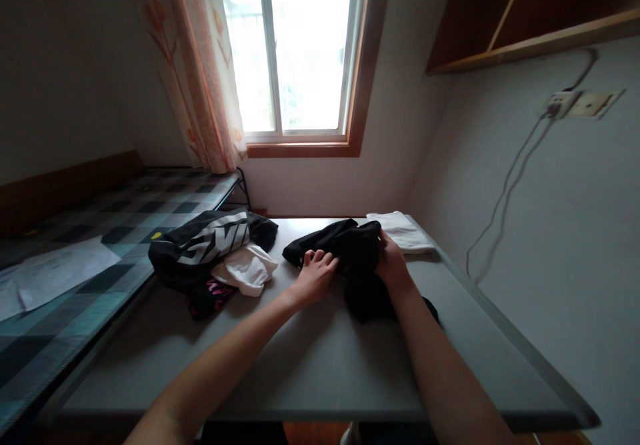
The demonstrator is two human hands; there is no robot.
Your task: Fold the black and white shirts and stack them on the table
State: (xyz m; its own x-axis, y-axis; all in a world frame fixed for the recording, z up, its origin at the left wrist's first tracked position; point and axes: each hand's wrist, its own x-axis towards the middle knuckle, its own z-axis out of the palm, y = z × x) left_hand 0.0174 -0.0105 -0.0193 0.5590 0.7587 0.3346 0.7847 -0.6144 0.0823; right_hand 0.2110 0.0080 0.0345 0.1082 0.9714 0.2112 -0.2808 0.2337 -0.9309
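A crumpled black garment [357, 248] lies bunched on the grey-white table [300, 365], partly lifted, and its exact kind cannot be made out. My left hand [317, 273] has curled fingers gripping its near left side. At its right edge, my right hand [393, 261] is closed on the cloth, with the fingertips hidden behind the fabric. Part of the black cloth hangs below and shows again past my right forearm. Just behind my right hand, a folded white cloth [403, 231] lies flat near the table's far right corner.
To the left is a heap with a black garment with large white lettering [210, 241], a white cloth [249, 270] and a dark piece with pink print [213, 298]. A bed with a checked cover [165, 195] and papers [65, 268] adjoins the table. A wall socket with cable [563, 105] is right.
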